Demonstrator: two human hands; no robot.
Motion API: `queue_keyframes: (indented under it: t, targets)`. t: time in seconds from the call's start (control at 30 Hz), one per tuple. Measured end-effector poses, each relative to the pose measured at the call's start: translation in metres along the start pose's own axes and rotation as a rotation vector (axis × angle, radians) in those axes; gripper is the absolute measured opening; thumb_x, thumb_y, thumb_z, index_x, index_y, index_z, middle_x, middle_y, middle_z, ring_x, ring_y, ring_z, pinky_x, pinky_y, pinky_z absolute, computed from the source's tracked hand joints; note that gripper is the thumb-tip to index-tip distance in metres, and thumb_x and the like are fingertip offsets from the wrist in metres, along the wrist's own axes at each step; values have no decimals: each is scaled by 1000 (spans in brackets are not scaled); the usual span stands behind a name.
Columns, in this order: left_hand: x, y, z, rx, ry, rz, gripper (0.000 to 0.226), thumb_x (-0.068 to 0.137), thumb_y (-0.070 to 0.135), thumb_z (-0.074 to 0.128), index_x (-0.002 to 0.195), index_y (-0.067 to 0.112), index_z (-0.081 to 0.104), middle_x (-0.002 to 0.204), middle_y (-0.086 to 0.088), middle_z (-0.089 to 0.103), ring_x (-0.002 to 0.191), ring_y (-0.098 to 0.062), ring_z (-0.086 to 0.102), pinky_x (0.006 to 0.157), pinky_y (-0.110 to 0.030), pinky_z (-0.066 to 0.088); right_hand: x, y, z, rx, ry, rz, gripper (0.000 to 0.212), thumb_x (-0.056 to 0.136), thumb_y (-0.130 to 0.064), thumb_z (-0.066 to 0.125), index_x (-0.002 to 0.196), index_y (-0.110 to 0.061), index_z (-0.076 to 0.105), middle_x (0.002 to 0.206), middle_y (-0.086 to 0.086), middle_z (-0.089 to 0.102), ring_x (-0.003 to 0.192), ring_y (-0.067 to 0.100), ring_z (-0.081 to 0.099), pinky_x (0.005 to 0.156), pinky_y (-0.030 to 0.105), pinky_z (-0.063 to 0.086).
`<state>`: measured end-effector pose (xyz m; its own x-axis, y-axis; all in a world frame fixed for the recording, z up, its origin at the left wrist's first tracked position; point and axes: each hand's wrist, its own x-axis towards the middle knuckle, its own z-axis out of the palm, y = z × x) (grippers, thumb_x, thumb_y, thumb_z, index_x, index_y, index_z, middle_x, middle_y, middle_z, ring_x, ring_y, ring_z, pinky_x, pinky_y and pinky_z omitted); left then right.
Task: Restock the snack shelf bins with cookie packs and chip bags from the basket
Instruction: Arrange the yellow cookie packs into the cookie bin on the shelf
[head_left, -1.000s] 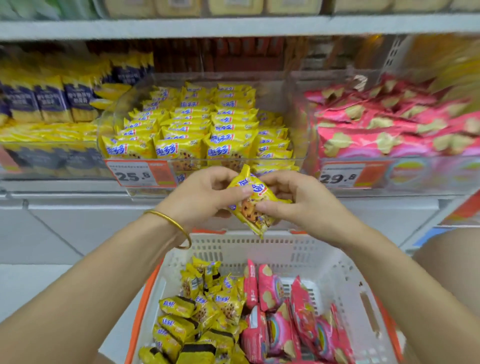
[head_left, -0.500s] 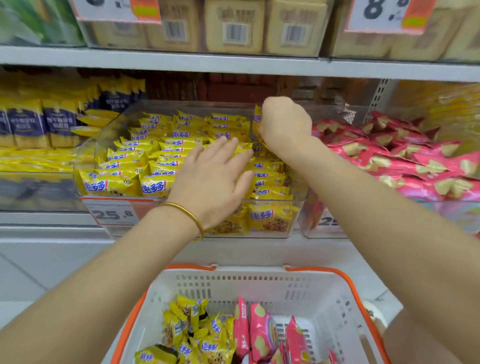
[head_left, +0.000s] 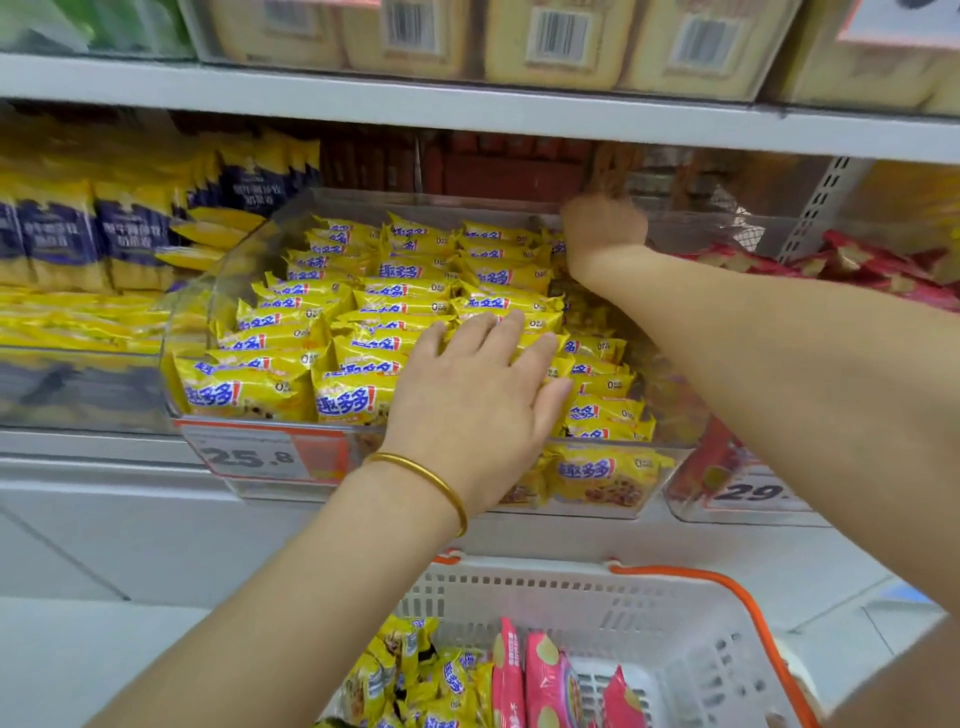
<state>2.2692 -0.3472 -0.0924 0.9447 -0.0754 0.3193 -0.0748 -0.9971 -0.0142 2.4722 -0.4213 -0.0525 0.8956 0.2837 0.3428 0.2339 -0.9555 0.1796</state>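
Observation:
A clear bin (head_left: 249, 493) on the shelf is packed with rows of yellow cookie packs (head_left: 322, 312). My left hand (head_left: 478, 395), wearing a gold bangle, lies flat with straight fingers on the front packs. My right hand (head_left: 602, 228) reaches to the bin's back right corner. It is blurred and its fingers are hidden, so I cannot tell whether it holds a pack. Below stands the white basket (head_left: 571, 587) with an orange handle. It holds yellow cookie packs (head_left: 410, 675) and pink chip bags (head_left: 540, 680).
To the right, another clear bin (head_left: 883, 265) holds pink-red chip bags, priced 29. Blue-and-yellow packs (head_left: 119, 228) fill the bin at left. The shelf above (head_left: 467, 109) carries beige boxes and hangs low over the bins. A 25.8 price tag (head_left: 249, 457) fronts the cookie bin.
Both hands left the space over the basket with a yellow pack. My left hand came to rest flat on the front packs. My right hand moved deeper toward the bin's back corner.

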Motion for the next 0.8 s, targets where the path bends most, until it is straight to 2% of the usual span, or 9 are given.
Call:
queue_keyframes:
  t: [0.13, 0.23, 0.37, 0.5, 0.6, 0.67, 0.7, 0.77, 0.8]
  targets:
    - [2, -3, 6, -19, 40, 11, 63, 90, 48, 14, 130, 23, 56, 136, -8, 54, 125, -29, 49, 100, -49, 38, 0, 2, 8, -99, 7, -75, 29, 93, -7, 50, 120, -7, 59, 122, 14, 60, 119, 35, 50, 87, 39, 44]
    - [2, -6, 9, -37, 54, 28, 64, 90, 49, 14, 130, 22, 55, 137, -8, 53, 126, -29, 48, 101, -49, 38, 2, 5, -2, -29, -84, -65, 32, 92, -2, 48, 123, 2, 55, 127, 21, 55, 120, 37, 50, 89, 41, 45]
    - [1, -10, 10, -48, 92, 47, 60, 91, 50, 20, 126, 21, 60, 132, -8, 57, 121, -29, 52, 99, -48, 40, -3, 10, -34, 168, -162, -96, 29, 90, 4, 47, 117, 9, 56, 113, 24, 58, 111, 36, 56, 77, 35, 42]
    - [-14, -10, 5, -80, 219, 98, 50, 93, 45, 32, 117, 15, 64, 124, -8, 61, 115, -29, 55, 97, -42, 40, -59, 33, -69, 442, -24, -145, 36, 84, 8, 48, 116, -1, 63, 117, 17, 62, 110, 32, 58, 93, 37, 48]
    - [-39, -4, -8, -52, 325, 176, 40, 92, 37, 39, 109, 13, 65, 118, -7, 63, 107, -30, 54, 86, -40, 36, -147, 48, -92, 638, 38, -236, 39, 83, 7, 48, 113, -12, 66, 104, 5, 66, 86, 18, 63, 80, 19, 48]
    - [-59, 2, -13, -26, 328, 242, 33, 91, 31, 43, 105, 12, 66, 112, -6, 63, 99, -30, 53, 79, -39, 37, -194, 49, -85, 730, -91, -331, 34, 85, 3, 52, 109, -15, 68, 92, -1, 66, 64, 4, 58, 65, 10, 44]
    - [-69, 4, -14, -18, 312, 271, 30, 91, 28, 44, 103, 11, 66, 110, -6, 64, 96, -30, 54, 77, -40, 39, -212, 46, -73, 766, -191, -370, 31, 86, 1, 54, 108, -16, 68, 88, -3, 65, 60, 1, 57, 62, 8, 43]
    - [-89, 6, -9, 3, 237, 305, 27, 90, 23, 46, 99, 9, 66, 107, -7, 64, 92, -31, 56, 71, -41, 42, -238, 36, -39, 765, -409, -435, 27, 88, -1, 54, 109, -13, 67, 88, 0, 66, 65, 2, 63, 57, 6, 41]
    - [-99, 6, -3, 19, 171, 311, 26, 89, 22, 45, 97, 8, 66, 106, -8, 64, 90, -32, 56, 68, -41, 42, -248, 30, -17, 726, -524, -468, 28, 90, -2, 52, 112, -12, 66, 93, 3, 67, 74, 10, 67, 59, 7, 41]
